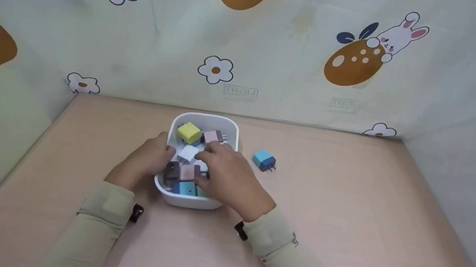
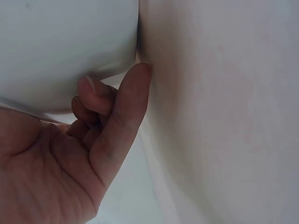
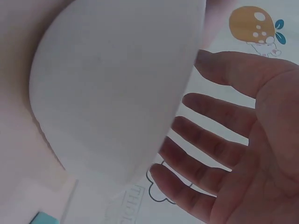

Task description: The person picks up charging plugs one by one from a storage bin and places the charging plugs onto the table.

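Note:
A white plastic bin (image 1: 187, 201) holds several small plug chargers. My left hand (image 1: 146, 156) grips the bin's left side, thumb over the rim; in the left wrist view its fingers (image 2: 128, 100) bend near the bin's underside. Over the bin's right rim reaches my right hand (image 1: 230, 176), its fingers spread above the chargers; the right wrist view shows the fingertips partly behind the rim. Near them lie a white charger (image 1: 188, 153), a pink-and-brown charger (image 1: 188, 172) and a blue charger (image 1: 185, 188). Toward the back are a yellow charger (image 1: 189, 132) and a pink-and-grey charger (image 1: 212, 137).
A two-tone blue charger (image 1: 264, 160) lies on the table, right of the bin, prongs pointing right. The table (image 1: 348, 231) has a pale pinkish cover. Behind and beside it hangs a printed curtain (image 1: 282, 48) with flowers and rabbits.

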